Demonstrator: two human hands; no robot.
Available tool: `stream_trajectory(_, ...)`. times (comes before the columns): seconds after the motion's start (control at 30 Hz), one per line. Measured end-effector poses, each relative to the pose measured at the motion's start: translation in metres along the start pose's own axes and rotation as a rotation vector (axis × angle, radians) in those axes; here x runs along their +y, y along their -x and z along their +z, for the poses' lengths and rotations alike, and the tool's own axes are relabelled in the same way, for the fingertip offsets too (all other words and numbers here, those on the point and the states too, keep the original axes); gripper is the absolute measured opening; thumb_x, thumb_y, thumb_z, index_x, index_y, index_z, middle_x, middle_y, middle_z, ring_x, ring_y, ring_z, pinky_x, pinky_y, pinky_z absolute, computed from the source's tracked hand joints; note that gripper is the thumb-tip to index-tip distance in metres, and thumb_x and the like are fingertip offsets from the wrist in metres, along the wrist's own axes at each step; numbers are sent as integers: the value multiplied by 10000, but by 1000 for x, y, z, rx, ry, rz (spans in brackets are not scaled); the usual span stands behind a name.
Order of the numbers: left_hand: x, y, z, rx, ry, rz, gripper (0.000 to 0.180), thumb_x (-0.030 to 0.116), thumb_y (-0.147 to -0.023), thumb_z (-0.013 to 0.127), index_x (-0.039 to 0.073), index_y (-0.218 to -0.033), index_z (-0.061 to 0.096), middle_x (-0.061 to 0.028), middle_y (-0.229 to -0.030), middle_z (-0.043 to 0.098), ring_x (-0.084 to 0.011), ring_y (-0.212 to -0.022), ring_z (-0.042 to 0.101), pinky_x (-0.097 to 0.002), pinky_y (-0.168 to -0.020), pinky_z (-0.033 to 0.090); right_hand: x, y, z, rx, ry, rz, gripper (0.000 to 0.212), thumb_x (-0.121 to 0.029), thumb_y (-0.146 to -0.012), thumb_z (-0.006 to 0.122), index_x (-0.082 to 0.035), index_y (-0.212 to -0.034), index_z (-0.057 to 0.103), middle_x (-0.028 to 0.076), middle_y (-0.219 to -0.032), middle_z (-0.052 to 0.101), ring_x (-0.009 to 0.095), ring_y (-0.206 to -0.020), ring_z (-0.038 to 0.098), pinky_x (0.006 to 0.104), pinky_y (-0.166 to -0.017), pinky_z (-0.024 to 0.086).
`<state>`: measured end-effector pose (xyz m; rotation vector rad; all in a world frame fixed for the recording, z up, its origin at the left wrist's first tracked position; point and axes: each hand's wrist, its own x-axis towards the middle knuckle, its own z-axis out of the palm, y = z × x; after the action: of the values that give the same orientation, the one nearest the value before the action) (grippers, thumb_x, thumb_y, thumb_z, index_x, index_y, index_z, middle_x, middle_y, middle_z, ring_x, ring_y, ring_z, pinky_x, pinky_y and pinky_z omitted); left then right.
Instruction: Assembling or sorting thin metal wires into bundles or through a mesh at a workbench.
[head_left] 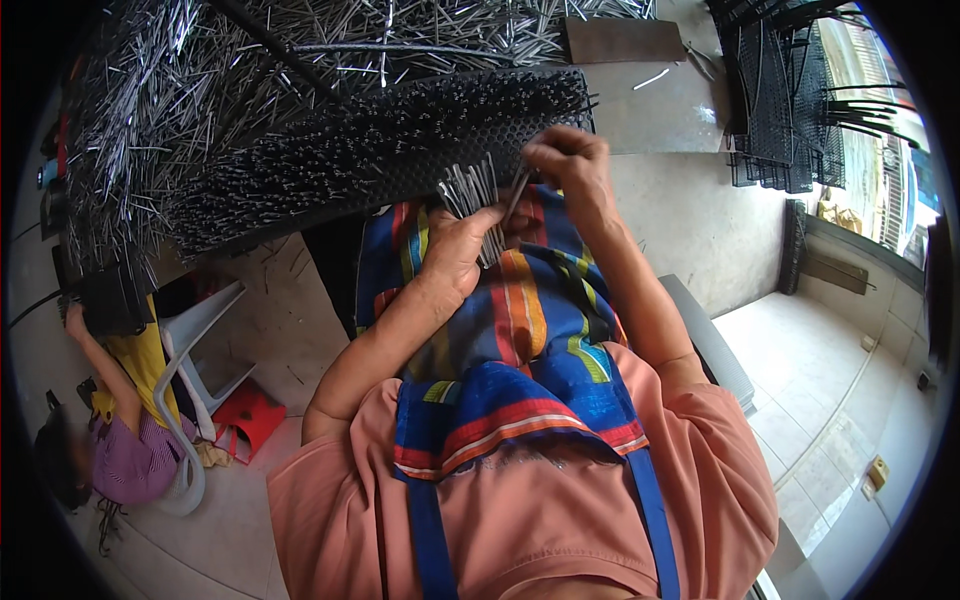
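Observation:
My left hand [458, 252] is closed round a bundle of thin grey metal strips [468, 188], held above my striped apron with their ends fanned out past the thumb. Just to its right, my raised right hand [580, 172] has its fingers pinched together. A single thin metal strip [517, 192] hangs down from those fingertips. In front of both hands lies a long black board full of small holes [425, 160]. Most of its holes hold upright thin metal strips [330, 140]; bare holes show along its near right part.
Loose metal strips [200, 60] lie in a large heap behind the board. A brown plate [625, 40] and pliers [700, 62] rest on the grey table [665, 110]. Black mesh racks [770, 110] stand right. At left sits another person [140, 455], near a grey chair [185, 470] and red stool [252, 418].

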<state>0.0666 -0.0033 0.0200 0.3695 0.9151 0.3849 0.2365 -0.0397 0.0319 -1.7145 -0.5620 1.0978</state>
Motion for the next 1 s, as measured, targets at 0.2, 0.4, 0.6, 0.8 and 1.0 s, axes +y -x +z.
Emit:
stream_trajectory(0.2, -5, 0, -4, 42, -123, -11, 251, -37, -845, 607, 9, -1088, 648, -138, -923, 717, -243, -786, 717, -343, -664, 593, 11, -28, -6, 325, -116, -623, 125, 111, -768, 705, 17, -846, 679, 19, -802, 639, 61, -748, 562, 195, -652, 435)
stream_trajectory(0.4, -6, -4, -8, 31, -120, -46, 257, -69, -826, 590, -13, -1070, 648, -155, -929, 718, -262, -793, 721, -340, -654, 589, 5, -33, -6, 285, 144, -782, 110, 102, -771, 702, 48, -860, 669, 60, -825, 658, 83, -749, 585, 203, -665, 453)
stream_trajectory(0.6, -2, -5, -3, 10, -91, -44, 245, -79, -824, 588, -25, -1056, 645, -179, -931, 714, -272, -788, 722, -343, -648, 591, 8, -34, -3, 262, 171, -784, 123, 107, -755, 700, 40, -857, 689, 72, -829, 668, 110, -751, 603, 219, -668, 469)
stream_trajectory(0.8, -2, -8, -3, 18, -83, -58, 241, -68, -829, 601, -24, -1063, 637, -171, -936, 712, -260, -781, 716, -344, -651, 593, 18, -38, 0, 250, 189, -763, 110, 86, -765, 705, 26, -856, 707, 57, -823, 666, 110, -744, 605, 232, -660, 477)
stream_trajectory(1.0, -3, -9, -6, 32, -25, -64, 233, -57, -833, 599, -33, -1061, 639, -170, -928, 718, -238, -754, 714, -326, -619, 586, 11, -37, 9, 374, 673, -869, 237, -23, -759, 749, -92, -985, 746, 69, -853, 637, 211, -723, 628, 277, -647, 493)
